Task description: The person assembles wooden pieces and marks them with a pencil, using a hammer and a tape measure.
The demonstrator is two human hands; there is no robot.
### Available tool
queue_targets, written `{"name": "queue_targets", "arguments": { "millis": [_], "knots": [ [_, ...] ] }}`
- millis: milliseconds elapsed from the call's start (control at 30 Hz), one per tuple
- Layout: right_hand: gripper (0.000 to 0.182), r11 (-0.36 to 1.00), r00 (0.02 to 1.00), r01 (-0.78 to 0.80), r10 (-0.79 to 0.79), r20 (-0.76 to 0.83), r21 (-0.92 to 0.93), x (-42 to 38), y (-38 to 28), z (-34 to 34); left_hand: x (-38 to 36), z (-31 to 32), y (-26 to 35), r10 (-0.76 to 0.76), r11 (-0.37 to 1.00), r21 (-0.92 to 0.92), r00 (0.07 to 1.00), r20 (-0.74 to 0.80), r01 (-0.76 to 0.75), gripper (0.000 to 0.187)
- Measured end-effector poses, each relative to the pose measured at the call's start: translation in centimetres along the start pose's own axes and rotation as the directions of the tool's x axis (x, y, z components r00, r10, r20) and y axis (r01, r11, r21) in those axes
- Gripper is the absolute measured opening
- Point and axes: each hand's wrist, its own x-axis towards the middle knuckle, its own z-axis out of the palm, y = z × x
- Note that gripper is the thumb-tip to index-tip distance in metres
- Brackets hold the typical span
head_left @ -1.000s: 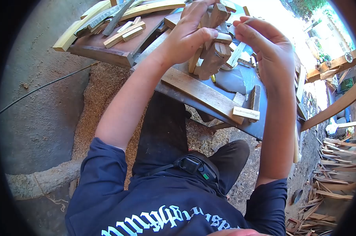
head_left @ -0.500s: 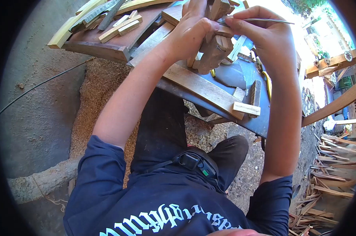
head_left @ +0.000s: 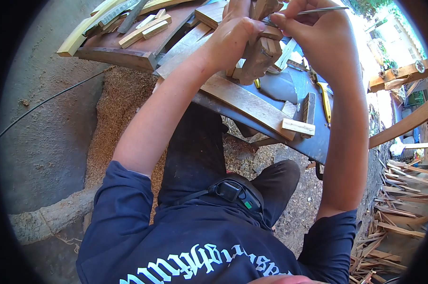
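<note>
My left hand is closed round a wooden piece, a brown block with several joined parts, held over the work table near the top. With its fingers pinched, my right hand holds a thin metal rod that points to the upper right. The rod's other end reaches the wooden piece between my hands, where my fingers partly hide it. Below the piece, a long wooden board lies along the table edge, with a small pale block at its right end.
The dark table carries a yellow-handled tool and a dark narrow block. Wooden strips lie on a brown panel at the upper left. Split wood is heaped at the right, and sawdust covers the floor.
My right hand and the rod have shifted slightly up and right. More of the yellow-handled tool shows. The wooden piece has moved up a little in view.
</note>
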Motion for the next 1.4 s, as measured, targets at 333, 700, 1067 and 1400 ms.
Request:
{"name": "queue_targets", "arguments": {
  "millis": [333, 700, 1067, 1400],
  "knots": [
    [0.013, 0.954, 0.994, 0.021, -0.053, -0.100, -0.299, -2.2, -3.9, 1.1, 0.0, 0.3, -0.2, 0.067, 0.979, 0.197, 0.994, -0.091, -0.048, 0.063],
    [0.015, 0.928, 0.977, 0.057, -0.128, -0.172, -0.368, -3.8, -3.7, 1.1, -0.3, -0.3, -1.8, -0.151, 0.987, -0.042, 0.988, 0.033, 0.152, 0.058],
    [0.014, 0.989, 0.989, -0.146, 0.146, -0.008, 0.037, -0.8, -1.7, -0.2, 0.2, 0.8, -2.8, 0.069, 0.992, 0.110, 0.992, -0.107, -0.057, 0.060],
    [0.010, 0.999, 0.998, -0.038, 0.037, 0.059, 0.027, 0.4, 0.9, -0.6, 0.1, 0.4, -2.6, 0.098, 0.992, 0.086, 0.990, -0.100, -0.089, 0.057]
  ]
}}
